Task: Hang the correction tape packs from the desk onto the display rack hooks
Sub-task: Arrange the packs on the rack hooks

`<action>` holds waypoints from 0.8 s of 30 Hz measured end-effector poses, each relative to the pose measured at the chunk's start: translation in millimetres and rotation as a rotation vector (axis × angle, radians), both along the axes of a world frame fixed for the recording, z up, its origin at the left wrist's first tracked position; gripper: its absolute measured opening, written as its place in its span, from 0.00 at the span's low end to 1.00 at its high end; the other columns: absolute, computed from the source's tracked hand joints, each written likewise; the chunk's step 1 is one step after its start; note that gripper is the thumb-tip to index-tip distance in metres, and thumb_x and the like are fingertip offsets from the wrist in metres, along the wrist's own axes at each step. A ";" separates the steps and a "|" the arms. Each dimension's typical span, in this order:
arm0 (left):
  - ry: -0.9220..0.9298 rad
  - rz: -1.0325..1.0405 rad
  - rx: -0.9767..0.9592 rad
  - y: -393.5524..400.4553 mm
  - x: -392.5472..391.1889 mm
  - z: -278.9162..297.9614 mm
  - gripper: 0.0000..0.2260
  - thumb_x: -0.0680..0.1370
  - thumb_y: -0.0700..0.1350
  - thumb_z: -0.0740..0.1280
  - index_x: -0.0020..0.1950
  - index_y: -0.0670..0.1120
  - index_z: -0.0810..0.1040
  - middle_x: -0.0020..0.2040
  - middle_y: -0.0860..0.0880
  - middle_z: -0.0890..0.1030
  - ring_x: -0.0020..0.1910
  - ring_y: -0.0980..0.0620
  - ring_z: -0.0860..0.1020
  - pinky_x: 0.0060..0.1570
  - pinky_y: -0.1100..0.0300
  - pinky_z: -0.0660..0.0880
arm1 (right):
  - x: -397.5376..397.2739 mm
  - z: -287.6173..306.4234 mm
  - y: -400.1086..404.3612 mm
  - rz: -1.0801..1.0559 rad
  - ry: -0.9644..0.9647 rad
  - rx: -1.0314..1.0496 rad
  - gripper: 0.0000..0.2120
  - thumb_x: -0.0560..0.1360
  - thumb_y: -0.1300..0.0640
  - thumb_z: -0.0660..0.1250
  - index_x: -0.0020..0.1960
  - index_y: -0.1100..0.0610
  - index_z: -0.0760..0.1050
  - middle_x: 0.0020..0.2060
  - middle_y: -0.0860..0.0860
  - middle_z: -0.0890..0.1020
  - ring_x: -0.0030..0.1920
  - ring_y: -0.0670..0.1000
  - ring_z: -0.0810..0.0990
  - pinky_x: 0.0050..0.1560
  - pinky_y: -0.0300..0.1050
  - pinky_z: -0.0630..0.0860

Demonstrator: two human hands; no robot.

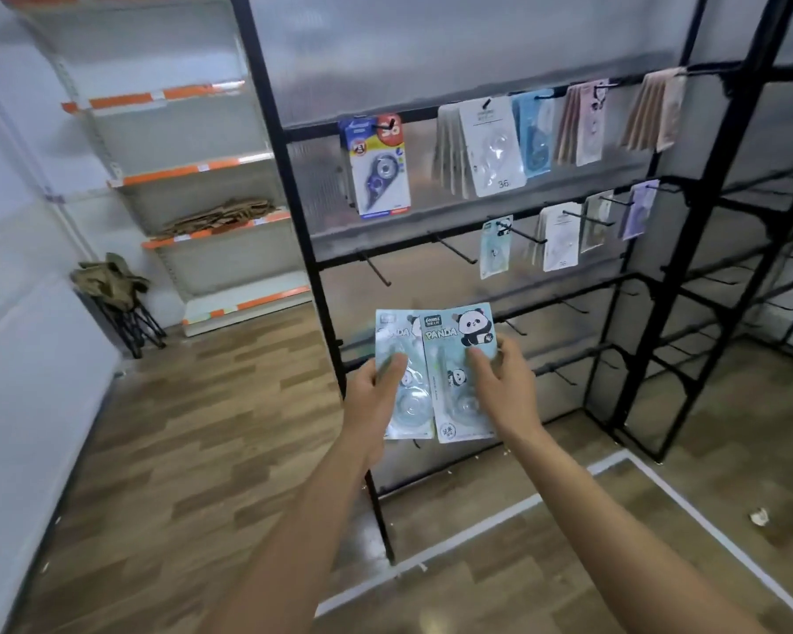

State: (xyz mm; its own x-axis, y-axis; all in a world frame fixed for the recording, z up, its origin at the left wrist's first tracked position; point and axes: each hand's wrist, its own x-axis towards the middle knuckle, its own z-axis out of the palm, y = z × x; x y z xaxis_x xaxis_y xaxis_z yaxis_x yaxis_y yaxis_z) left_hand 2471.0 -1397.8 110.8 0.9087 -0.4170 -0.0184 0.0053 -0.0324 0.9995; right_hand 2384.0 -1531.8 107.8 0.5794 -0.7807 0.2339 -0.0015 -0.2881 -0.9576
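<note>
Two light-blue panda correction tape packs are held up in front of the black display rack (294, 185). My left hand (376, 395) grips the left pack (401, 386), thumb across its front. My right hand (504, 386) pinches the right pack (454, 359), which overlaps the left one. Above them two bare hooks (376, 270) (452, 249) stick out from the second rail. One matching panda pack (495, 247) hangs to their right. The desk is out of view.
Other tape packs hang on the top rail: a blue and yellow one (378, 169), several white ones (481, 148), blue and pink ones further right. Lower rails carry bare hooks. White shelves with orange strips (193, 171) and a folded chair (115, 299) stand at the left.
</note>
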 end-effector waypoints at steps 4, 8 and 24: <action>-0.039 -0.106 0.013 -72.8 30.4 8.8 0.05 0.75 0.50 0.71 0.46 0.50 0.79 0.41 0.52 0.82 0.39 0.55 0.79 0.38 0.64 0.76 | 18.5 9.6 -65.4 -0.128 0.038 -0.038 0.04 0.76 0.51 0.63 0.46 0.51 0.72 0.34 0.41 0.76 0.35 0.40 0.74 0.37 0.42 0.69; -0.042 -0.179 -0.006 -136.4 47.8 8.7 0.04 0.75 0.48 0.71 0.49 0.49 0.81 0.43 0.52 0.85 0.39 0.56 0.82 0.37 0.63 0.78 | 29.8 10.5 -122.4 -0.197 0.040 -0.019 0.06 0.77 0.53 0.63 0.44 0.56 0.72 0.32 0.44 0.75 0.33 0.43 0.71 0.35 0.43 0.67; -0.003 0.047 0.040 -359.4 87.8 -28.1 0.02 0.79 0.49 0.65 0.50 0.54 0.78 0.50 0.50 0.83 0.49 0.50 0.82 0.50 0.50 0.79 | 96.5 -17.4 -360.7 -0.026 0.111 0.015 0.10 0.75 0.58 0.64 0.36 0.52 0.68 0.28 0.46 0.72 0.25 0.37 0.70 0.25 0.29 0.65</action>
State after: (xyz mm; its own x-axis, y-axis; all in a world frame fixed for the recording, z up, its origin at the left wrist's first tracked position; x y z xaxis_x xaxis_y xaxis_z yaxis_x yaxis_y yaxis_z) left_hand 2558.8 -1757.2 82.7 0.9274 -0.3727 -0.0312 0.0045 -0.0723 0.9974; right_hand 2480.5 -1892.5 90.4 0.5808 -0.7986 0.1575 -0.1155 -0.2724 -0.9552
